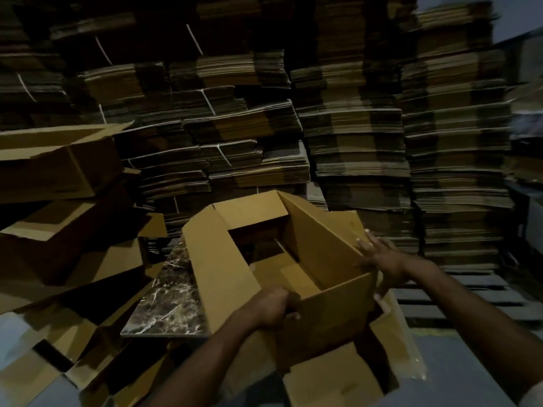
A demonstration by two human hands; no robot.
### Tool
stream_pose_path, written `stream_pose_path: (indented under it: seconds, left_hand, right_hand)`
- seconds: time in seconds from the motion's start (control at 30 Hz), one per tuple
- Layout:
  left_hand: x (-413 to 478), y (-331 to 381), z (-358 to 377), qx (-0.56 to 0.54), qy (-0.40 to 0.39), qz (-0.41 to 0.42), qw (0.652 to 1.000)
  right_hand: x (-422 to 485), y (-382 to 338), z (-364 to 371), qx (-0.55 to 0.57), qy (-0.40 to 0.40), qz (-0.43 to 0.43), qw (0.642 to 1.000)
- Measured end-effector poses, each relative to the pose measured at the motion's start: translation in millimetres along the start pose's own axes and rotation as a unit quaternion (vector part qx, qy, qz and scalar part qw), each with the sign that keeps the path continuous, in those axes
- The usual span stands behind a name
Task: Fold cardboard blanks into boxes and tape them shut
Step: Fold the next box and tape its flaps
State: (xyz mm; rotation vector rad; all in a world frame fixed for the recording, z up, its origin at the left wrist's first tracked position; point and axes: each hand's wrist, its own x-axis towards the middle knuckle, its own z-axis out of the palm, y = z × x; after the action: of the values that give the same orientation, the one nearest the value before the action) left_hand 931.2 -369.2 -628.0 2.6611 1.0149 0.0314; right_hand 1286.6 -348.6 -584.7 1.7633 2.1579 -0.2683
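The corrugated cardboard box (317, 251) (rectangular, brown, its top flaps splayed outward) is held tilted over a dark, marble-patterned slab (170, 298). The near wall is gripped by the left hand (273, 308), with the fingers curled over the top edge. The upper edge of the right wall is clasped by the right hand (379, 255). Strapped stacks of flat blanks (352, 136) are ranked behind, and erected boxes (58, 163) are piled at the left.

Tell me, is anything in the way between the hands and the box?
No, nothing visible is. The left hand grips the box at its near wall, and the right hand holds its right corner. Both touch it directly.
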Motion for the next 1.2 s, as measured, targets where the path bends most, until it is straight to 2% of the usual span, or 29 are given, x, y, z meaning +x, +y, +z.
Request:
stream_pose_path:
  seconds: [0.13,0.27,0.33,0.47,0.53,0.57,0.63,0.7,0.73,0.8,0.87,0.97,1.03,1.07,1.13,1.2]
  left_hand:
    - [-42.6,-55.3,-16.4,0.075,0.053,-0.016,0.996]
    - [-66.6,-85.1,-29.6,0.137,0.136,-0.115,0.974]
    - [-66.9,-87.6,-26.4,0.172,0.123,-0.132,0.968]
    - [-64.4,-74.3,-8.3,0.169,0.109,-0.095,0.975]
    - [-71.8,-74.3,-0.3,0.169,0.117,-0.087,0.975]
    - [-76.4,-75.3,1.7,0.175,0.111,-0.079,0.975]
    - [-87.4,-75.1,-0.6,0.183,0.121,-0.042,0.975]
    - [-96.3,-85.4,2.4,0.200,0.151,-0.003,0.968]
    - [-100.0,-93.8,4.2,0.208,0.162,0.008,0.964]
    - [-105.6,-108.8,1.8,0.214,0.153,0.009,0.965]
    - [-103.6,-120.4,-3.4,0.234,0.163,0.010,0.958]
    - [-91.8,-129.8,-19.4,0.220,0.200,-0.048,0.953]
    - [-84.1,-130.9,-32.4,0.157,0.235,-0.105,0.954]
    - [-81.5,-128.6,-39.2,0.092,0.245,-0.125,0.957]
    - [-75.9,-115.7,-52.2,-0.033,0.227,-0.161,0.960]
    - [-66.6,-99.1,-56.5,-0.064,0.154,-0.174,0.971]
  right_hand:
    - [0.4,-29.1,3.5,-0.085,0.086,-0.146,0.982]
    - [14.5,-90.7,12.3,-0.070,0.142,-0.228,0.961]
    - [19.7,-122.4,10.9,-0.079,0.168,-0.241,0.953]
    - [27.1,-179.4,2.7,-0.097,0.196,-0.286,0.933]
    - [24.6,-188.9,-7.0,-0.029,0.148,-0.288,0.945]
    - [21.2,-187.6,-14.6,0.043,0.082,-0.291,0.952]
    - [15.2,-177.0,-31.5,0.165,-0.059,-0.310,0.934]
    - [20.5,-157.1,-42.3,0.150,-0.114,-0.292,0.938]
    - [25.5,-146.1,-43.4,0.096,-0.103,-0.262,0.955]
    - [39.8,-128.8,-38.3,-0.029,-0.034,-0.192,0.980]
    - [51.4,-122.7,-24.7,-0.094,0.048,-0.179,0.978]
    - [58.5,-123.7,-8.0,-0.064,0.175,-0.175,0.967]
    - [56.8,-129.2,-2.7,-0.035,0.234,-0.161,0.958]
    - [55.5,-134.7,-1.5,-0.018,0.253,-0.160,0.954]
    - [51.9,-147.9,-0.7,0.018,0.259,-0.155,0.953]
    - [49.1,-163.3,-2.5,0.054,0.236,-0.138,0.960]
